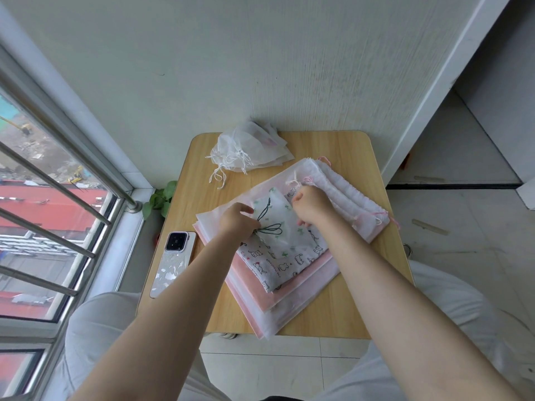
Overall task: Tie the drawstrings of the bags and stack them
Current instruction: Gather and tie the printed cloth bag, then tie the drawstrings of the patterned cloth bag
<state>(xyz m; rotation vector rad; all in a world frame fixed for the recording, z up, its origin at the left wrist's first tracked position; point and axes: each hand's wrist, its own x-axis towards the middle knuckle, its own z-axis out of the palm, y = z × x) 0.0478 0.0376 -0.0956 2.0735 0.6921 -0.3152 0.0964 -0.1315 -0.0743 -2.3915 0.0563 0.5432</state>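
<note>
On the wooden table [341, 299] a stack of bags [289, 273] lies at the centre, and on top of it sits a small clover-print bag [278, 218]. The left hand [236, 222], at the bag's nine o'clock, pinches its dark drawstring [267, 227] with curled fingers. The right hand [311, 206], at three o'clock, has its fingers curled down on the bag's edge. A pile of white mesh bags [249, 149] rests toward eleven o'clock, and a phone [173, 261] lies at eight o'clock.
</note>
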